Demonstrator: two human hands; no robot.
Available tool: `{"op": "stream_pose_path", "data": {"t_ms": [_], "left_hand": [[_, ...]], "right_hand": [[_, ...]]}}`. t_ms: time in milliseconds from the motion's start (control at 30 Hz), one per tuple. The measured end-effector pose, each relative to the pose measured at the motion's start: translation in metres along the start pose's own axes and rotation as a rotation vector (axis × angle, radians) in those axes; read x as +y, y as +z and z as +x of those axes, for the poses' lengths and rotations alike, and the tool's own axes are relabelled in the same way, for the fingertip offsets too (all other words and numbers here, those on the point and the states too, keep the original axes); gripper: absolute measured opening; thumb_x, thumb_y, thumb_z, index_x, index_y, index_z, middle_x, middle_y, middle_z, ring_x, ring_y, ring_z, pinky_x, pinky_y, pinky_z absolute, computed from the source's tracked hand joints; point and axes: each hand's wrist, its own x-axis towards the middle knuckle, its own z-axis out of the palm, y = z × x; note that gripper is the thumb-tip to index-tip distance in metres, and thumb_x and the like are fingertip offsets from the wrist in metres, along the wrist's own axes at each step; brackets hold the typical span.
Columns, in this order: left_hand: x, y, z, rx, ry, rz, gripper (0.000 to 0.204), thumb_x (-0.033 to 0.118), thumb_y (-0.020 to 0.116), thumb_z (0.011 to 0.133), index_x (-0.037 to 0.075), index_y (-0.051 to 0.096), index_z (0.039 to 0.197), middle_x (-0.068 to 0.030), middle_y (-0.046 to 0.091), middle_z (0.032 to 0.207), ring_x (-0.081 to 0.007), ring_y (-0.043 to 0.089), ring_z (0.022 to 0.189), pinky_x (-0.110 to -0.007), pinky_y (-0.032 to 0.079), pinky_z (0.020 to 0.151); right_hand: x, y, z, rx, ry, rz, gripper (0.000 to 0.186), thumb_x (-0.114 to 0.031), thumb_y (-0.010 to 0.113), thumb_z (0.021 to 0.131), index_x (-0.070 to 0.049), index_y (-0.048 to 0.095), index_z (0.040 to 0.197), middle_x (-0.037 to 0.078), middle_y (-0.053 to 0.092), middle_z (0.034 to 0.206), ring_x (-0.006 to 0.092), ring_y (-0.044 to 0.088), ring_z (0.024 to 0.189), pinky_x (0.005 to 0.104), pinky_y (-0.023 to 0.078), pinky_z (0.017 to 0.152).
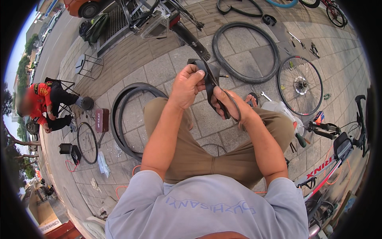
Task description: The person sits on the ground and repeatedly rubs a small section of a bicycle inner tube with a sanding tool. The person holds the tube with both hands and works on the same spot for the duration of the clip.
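A limp black inner tube [210, 87] is folded between my two hands above my lap. My left hand [185, 87] pinches one stretch of it between thumb and fingers. Lower down and to the right, my right hand [230, 102] grips another stretch, with the thumb on top and a thin loop hanging over the wrist side. A short valve stem sticks out beside the tube, above my right hand. Past my hands lies a knobbly bicycle tyre [246, 51], and a spoked wheel [300, 85] with a disc rotor lies to its right.
Several tyres [119, 119] lie left of my knee. A wrench [265, 96] and a green-handled screwdriver [301, 140] are near my right knee. A bicycle [324, 167] stands at the right. A seated person in red [41, 93] is at the far left, near a maroon box [102, 120].
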Motion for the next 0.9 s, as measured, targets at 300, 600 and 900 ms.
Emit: {"op": "stream_pose_path", "data": {"t_ms": [300, 600, 900], "left_hand": [[0.001, 0.006, -0.001, 0.024, 0.022, 0.001, 0.01, 0.008, 0.059, 0.106, 0.005, 0.059, 0.116, -0.012, 0.073, 0.116, -0.0231, 0.075, 0.104, -0.044, 0.064, 0.091], [0.005, 0.013, -0.005, 0.035, 0.029, -0.002, 0.011, 0.009, 0.059, 0.107, 0.006, 0.057, 0.117, -0.0107, 0.073, 0.115, -0.0208, 0.075, 0.103, -0.041, 0.064, 0.09], [0.005, 0.014, -0.005, 0.044, 0.025, -0.015, 0.01, 0.009, 0.06, 0.106, 0.006, 0.058, 0.115, -0.009, 0.072, 0.113, -0.0193, 0.074, 0.1, -0.041, 0.064, 0.089]], "right_hand": [[-0.003, 0.004, -0.004, 0.01, 0.03, 0.077, 0.074, -0.081, 0.053, 0.097, -0.009, 0.054, 0.08, -0.002, 0.047, 0.07, 0.0098, 0.049, 0.055, 0.0282, 0.042, 0.046], [-0.008, 0.006, -0.009, 0.029, 0.078, 0.096, 0.075, -0.081, 0.054, 0.096, -0.007, 0.057, 0.087, -0.002, 0.049, 0.071, 0.0088, 0.048, 0.055, 0.0273, 0.04, 0.045], [-0.015, 0.008, -0.012, 0.045, 0.066, 0.044, 0.069, -0.077, 0.055, 0.099, -0.011, 0.052, 0.078, -0.005, 0.045, 0.066, 0.007, 0.047, 0.051, 0.0274, 0.041, 0.043]]}}
